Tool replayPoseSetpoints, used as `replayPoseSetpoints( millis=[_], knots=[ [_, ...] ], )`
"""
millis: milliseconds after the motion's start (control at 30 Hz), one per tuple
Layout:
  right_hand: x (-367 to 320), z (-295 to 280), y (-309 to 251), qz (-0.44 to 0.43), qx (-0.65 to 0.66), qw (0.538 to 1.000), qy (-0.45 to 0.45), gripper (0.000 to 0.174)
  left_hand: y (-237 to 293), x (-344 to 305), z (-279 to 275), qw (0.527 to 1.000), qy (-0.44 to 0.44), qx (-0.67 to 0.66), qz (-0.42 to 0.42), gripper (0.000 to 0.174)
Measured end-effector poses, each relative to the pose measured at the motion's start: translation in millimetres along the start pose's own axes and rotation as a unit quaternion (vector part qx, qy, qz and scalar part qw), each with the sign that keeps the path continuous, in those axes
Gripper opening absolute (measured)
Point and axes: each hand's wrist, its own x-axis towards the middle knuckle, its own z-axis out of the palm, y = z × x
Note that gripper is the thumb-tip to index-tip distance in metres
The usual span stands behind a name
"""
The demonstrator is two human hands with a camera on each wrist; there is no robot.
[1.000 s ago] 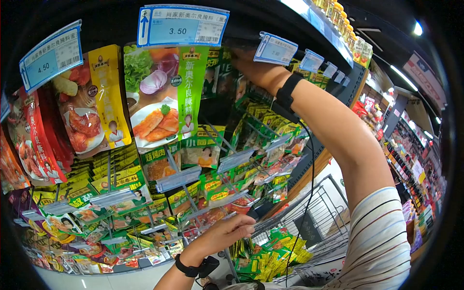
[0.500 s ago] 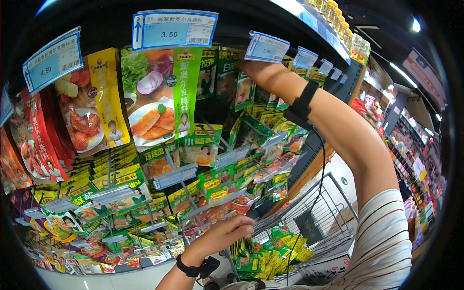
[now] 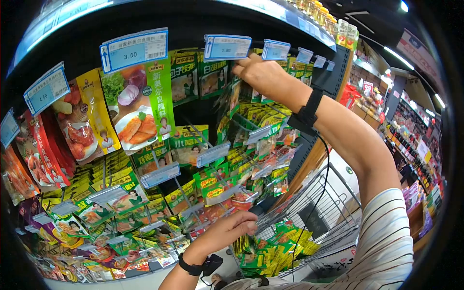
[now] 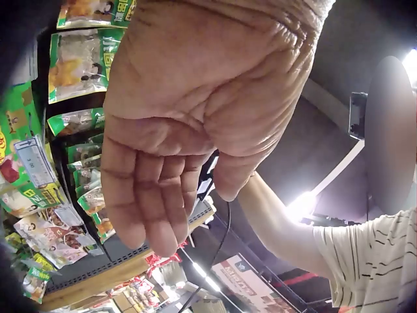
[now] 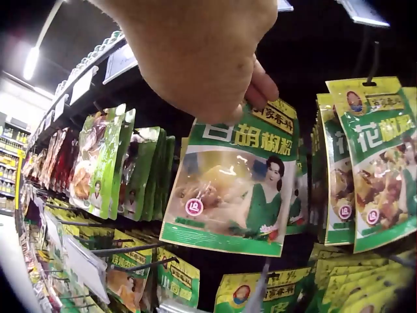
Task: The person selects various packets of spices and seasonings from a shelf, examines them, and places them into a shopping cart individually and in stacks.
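Note:
At the upper rack, my right hand (image 3: 270,82) is raised in front of the hanging seasoning packets. In the right wrist view its fingers pinch the top edge of a green-and-yellow white pepper powder packet (image 5: 225,189), which faces that camera. Part of the packet's top is hidden behind the hand. My left hand (image 3: 224,234) hovers low, above the near side of the shopping cart, with nothing in it. Its palm and loosely bent fingers fill the middle of the left wrist view.
A wire shopping cart (image 3: 333,193) with several green-and-yellow packets (image 3: 280,246) stands at lower right. Larger marinade pouches (image 3: 137,106) hang to the left. Price tags (image 3: 227,47) stick out along the top, and lower hooks (image 3: 212,154) project below. A black cable (image 3: 326,169) trails from the right wrist.
My right hand has come out from behind the price tag, where it was partly hidden. The head view has shifted, moving the tags left and down. My left hand stays about where it was.

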Motion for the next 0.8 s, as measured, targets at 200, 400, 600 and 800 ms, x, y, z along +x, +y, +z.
replayPoseSetpoints(
  millis=[200, 400, 600, 800],
  knots=[
    [-20, 1, 10, -0.004, 0.046, 0.998, 0.051, 0.031, 5, 2, 14, 0.999, -0.004, 0.034, 0.011, 0.038],
    [-41, -20, 8, 0.022, 0.059, 0.998, 0.025, 0.037, 0, 5, 29, 0.999, -0.008, 0.041, 0.014, 0.038],
    [-54, -26, 18, 0.004, 0.081, 0.993, 0.083, 0.034, -4, 7, 43, 0.998, -0.009, 0.061, 0.010, 0.037],
    [-66, -39, 20, -0.014, 0.085, 0.994, 0.071, 0.028, 5, 3, 59, 0.998, -0.007, 0.057, -0.009, 0.037]
  ],
)
